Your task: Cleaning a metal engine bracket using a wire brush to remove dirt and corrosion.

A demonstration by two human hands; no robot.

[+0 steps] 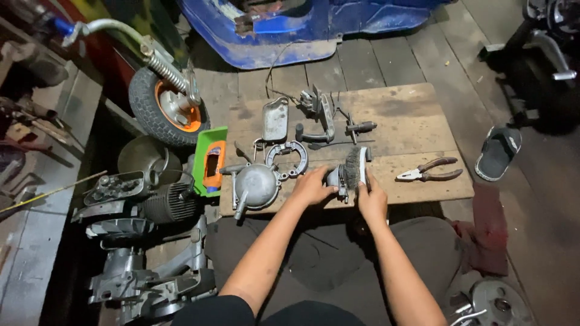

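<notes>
My left hand [312, 186] grips a small grey metal part [334, 176] near the front edge of a wooden board [417, 130]. My right hand [373, 199] holds a wire brush [355, 168] against that part from the right. Just left of my hands lie a round metal cover [255, 185] and a pair of brake shoes [287, 159].
Pliers [428, 171] lie at the board's right. A flat metal plate [275, 119] and several lever parts [326, 118] sit further back. A green package [211, 161], engine parts [145, 199] and a small wheel [169, 108] stand left. A sandal [498, 152] and red rag [488, 232] lie right.
</notes>
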